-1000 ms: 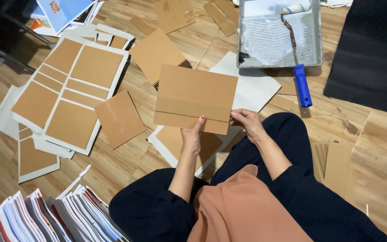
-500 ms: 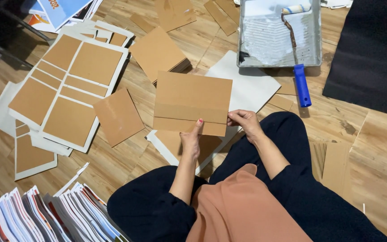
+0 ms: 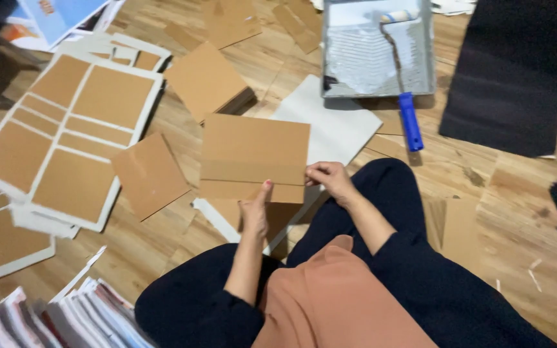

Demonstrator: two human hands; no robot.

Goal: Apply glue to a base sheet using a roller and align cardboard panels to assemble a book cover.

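We are gripping the brown cardboard sheets (image 3: pixel 254 156) at twelve o'clock, left hand (image 3: pixel 254 211) and right hand (image 3: pixel 330 180) both pinching the lower edge.

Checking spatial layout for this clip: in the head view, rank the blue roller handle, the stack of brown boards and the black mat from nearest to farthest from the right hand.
From the right hand:
1. Blue roller handle, up and to its right.
2. Stack of brown boards, up and to its left.
3. Black mat, far upper right.

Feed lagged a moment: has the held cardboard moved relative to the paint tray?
No real shift: the cardboard sits below-left of the paint tray as before, gripped by both hands.
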